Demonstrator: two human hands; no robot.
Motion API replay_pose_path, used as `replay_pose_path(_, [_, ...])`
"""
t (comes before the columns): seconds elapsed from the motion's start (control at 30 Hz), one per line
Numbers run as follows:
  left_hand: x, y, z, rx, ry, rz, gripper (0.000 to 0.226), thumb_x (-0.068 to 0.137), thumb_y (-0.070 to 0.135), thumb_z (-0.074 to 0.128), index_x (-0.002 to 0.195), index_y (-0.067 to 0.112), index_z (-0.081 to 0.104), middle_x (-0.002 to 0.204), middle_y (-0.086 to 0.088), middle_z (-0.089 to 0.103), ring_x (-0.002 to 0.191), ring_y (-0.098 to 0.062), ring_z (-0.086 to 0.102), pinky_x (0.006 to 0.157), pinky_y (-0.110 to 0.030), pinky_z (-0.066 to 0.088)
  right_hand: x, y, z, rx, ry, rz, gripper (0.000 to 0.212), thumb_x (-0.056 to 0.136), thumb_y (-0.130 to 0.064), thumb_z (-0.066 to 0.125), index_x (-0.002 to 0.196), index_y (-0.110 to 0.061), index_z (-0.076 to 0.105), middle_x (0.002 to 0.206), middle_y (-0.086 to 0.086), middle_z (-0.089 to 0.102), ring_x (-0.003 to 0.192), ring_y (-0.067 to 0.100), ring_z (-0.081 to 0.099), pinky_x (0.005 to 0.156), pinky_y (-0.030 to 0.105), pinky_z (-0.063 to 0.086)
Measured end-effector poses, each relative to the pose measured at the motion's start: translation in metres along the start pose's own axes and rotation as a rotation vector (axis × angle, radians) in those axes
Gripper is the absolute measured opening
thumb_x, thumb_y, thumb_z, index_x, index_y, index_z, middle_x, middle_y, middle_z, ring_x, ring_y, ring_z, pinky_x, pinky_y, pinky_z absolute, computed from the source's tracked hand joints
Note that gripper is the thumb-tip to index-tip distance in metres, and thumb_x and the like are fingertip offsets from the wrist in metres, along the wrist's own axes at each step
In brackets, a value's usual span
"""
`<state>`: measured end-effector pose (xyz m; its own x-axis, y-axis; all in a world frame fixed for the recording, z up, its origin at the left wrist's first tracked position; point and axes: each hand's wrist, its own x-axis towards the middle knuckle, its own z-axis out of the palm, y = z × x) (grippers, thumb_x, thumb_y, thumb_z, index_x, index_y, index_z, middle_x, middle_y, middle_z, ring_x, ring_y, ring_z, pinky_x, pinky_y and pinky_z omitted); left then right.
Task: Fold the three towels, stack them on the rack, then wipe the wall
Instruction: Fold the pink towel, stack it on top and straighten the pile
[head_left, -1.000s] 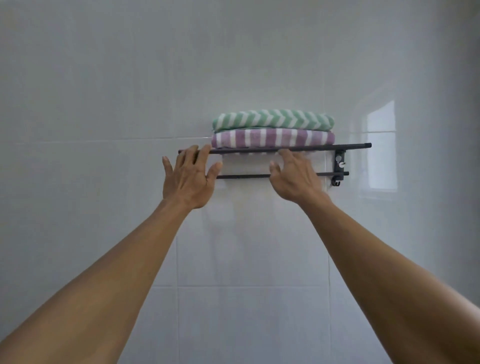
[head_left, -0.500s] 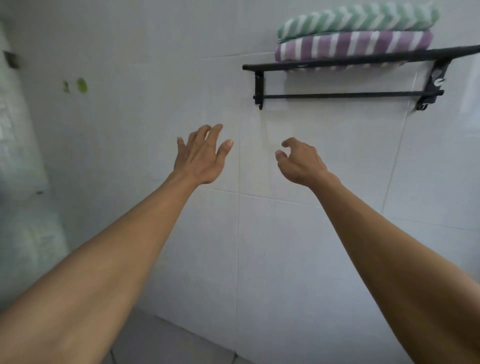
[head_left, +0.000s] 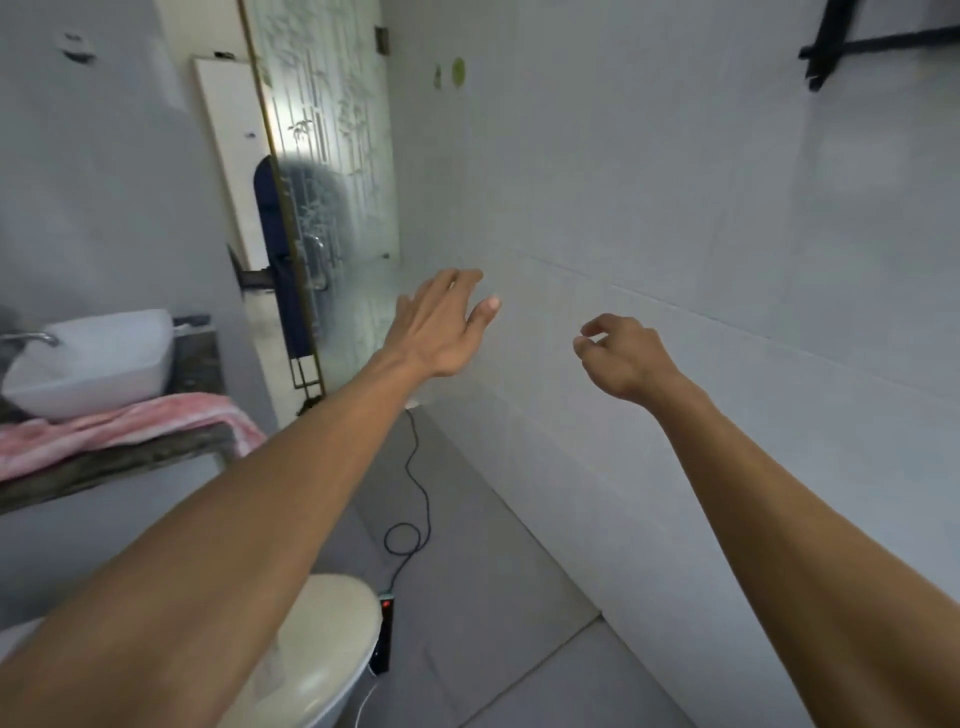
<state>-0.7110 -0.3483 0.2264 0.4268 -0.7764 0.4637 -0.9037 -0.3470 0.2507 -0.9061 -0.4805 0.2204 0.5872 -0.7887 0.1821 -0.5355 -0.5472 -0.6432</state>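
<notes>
Far left there's a white basin (head_left: 98, 358) on a dark bench (head_left: 119, 457), with a pink towel (head_left: 130, 423) draped over the bench edge in front of it. Left hand (head_left: 441, 325) is stretched out, fingers straight, holding nothing. Right hand (head_left: 623, 358) is loosely curled, also holding nothing, just off the tiled wall (head_left: 675, 208). Only a corner of the black rack (head_left: 852, 44) shows, top right.
</notes>
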Motion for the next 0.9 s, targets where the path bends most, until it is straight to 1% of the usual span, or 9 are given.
replay_pose_path(0.13, [-0.028,-0.046,-0.003,0.027,-0.022,-0.116,0.066,0.101,0.062,0.023,0.149,0.019,0.039,0.153,-0.008,0.042,0.138,-0.031,0.042,0.11,-0.057,0.035,0.007,-0.016,0.046,0.047,-0.135,-0.069,0.036,0.097,-0.035,0.059,0.128,-0.017,0.066,0.121,0.006,0.07,0.103,0.021,0.06,0.089,0.028,0.045])
replay_pose_path(0.3, [-0.073,-0.12,-0.001,0.044,-0.077,-0.286,0.057,0.102,0.056,0.031,0.137,0.016,0.052,0.136,-0.012,0.057,0.123,-0.033,0.055,0.098,-0.049,0.047,0.021,-0.055,0.122,0.06,-0.346,-0.14,0.02,0.092,-0.025,0.068,0.109,-0.016,0.072,0.108,0.008,0.075,0.098,0.027,0.071,0.091,0.037,0.057])
replay_pose_path(0.4, [-0.1,-0.173,0.003,0.003,-0.142,-0.395,0.046,0.103,0.049,0.039,0.124,0.014,0.059,0.121,-0.01,0.062,0.109,-0.03,0.06,0.091,-0.045,0.05,0.032,-0.085,0.175,0.045,-0.474,-0.213,0.006,0.092,-0.015,0.065,0.095,-0.017,0.07,0.094,0.005,0.073,0.09,0.024,0.07,0.071,0.023,0.055])
replay_pose_path(0.53, [-0.116,-0.259,0.009,-0.029,-0.162,-0.522,0.041,0.102,0.043,0.046,0.122,0.012,0.064,0.12,-0.007,0.066,0.108,-0.025,0.063,0.092,-0.041,0.051,0.057,-0.13,0.251,0.034,-0.593,-0.277,0.009,0.093,-0.007,0.063,0.09,-0.015,0.066,0.085,-0.001,0.064,0.077,0.012,0.062,0.052,0.008,0.043])
replay_pose_path(0.6, [-0.119,-0.308,0.01,-0.049,-0.164,-0.58,0.042,0.098,0.047,0.047,0.114,0.013,0.066,0.115,-0.007,0.068,0.104,-0.024,0.064,0.091,-0.044,0.053,0.074,-0.154,0.289,0.046,-0.619,-0.293,0.015,0.093,-0.004,0.063,0.085,-0.016,0.065,0.08,-0.004,0.06,0.073,0.01,0.059,0.059,0.012,0.049])
replay_pose_path(0.67, [-0.117,-0.373,0.016,-0.072,-0.158,-0.627,0.054,0.088,0.058,0.04,0.11,0.016,0.066,0.115,-0.007,0.068,0.104,-0.025,0.065,0.091,-0.046,0.054,0.096,-0.183,0.326,0.033,-0.669,-0.296,0.013,0.093,-0.004,0.065,0.087,-0.016,0.064,0.083,-0.004,0.058,0.083,0.017,0.061,0.076,0.029,0.057])
replay_pose_path(0.73, [-0.113,-0.433,0.023,-0.093,-0.179,-0.668,0.054,0.085,0.053,0.041,0.114,0.017,0.068,0.118,-0.004,0.07,0.108,-0.023,0.066,0.094,-0.043,0.054,0.114,-0.213,0.357,0.0,-0.731,-0.309,0.011,0.093,-0.006,0.066,0.091,-0.016,0.064,0.087,-0.004,0.058,0.092,0.022,0.062,0.087,0.037,0.057])
replay_pose_path(0.83, [-0.108,-0.465,0.004,-0.111,-0.143,-0.713,0.023,0.092,0.026,0.058,0.108,0.013,0.071,0.112,-0.006,0.072,0.104,-0.023,0.067,0.091,-0.034,0.053,0.14,-0.249,0.404,-0.001,-0.719,-0.337,0.006,0.094,-0.008,0.065,0.095,-0.013,0.067,0.094,0.004,0.063,0.095,0.028,0.065,0.084,0.036,0.057])
replay_pose_path(0.9, [-0.105,-0.494,-0.002,-0.12,-0.101,-0.721,0.021,0.094,0.019,0.061,0.11,0.012,0.071,0.115,-0.007,0.071,0.107,-0.023,0.065,0.089,-0.023,0.045,0.152,-0.276,0.435,-0.024,-0.734,-0.375,0.009,0.096,-0.011,0.063,0.104,-0.014,0.067,0.1,0.005,0.063,0.095,0.025,0.065,0.08,0.03,0.053])
